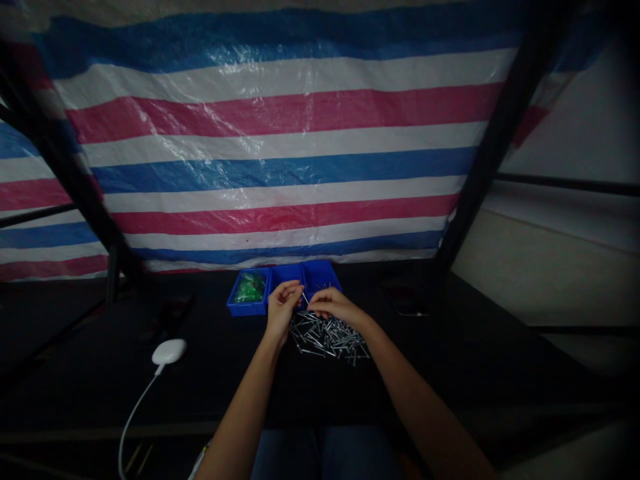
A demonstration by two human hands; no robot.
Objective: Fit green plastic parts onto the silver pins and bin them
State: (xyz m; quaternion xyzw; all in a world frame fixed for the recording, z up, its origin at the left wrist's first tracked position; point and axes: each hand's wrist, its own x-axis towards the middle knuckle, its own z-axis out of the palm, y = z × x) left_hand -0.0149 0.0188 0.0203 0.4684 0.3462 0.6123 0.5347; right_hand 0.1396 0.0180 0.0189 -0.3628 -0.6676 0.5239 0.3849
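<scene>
Fastener [305, 298] — in pinched left hand [283, 301]

Dim overall, with white glare on the striped sheet [285, 140] and dark, soft edges.

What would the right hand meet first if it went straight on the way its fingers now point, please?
Aside from the thin metal piece at its fingertips, the right hand would probably meet the left hand first, though depth is unclear from this one view.
</scene>
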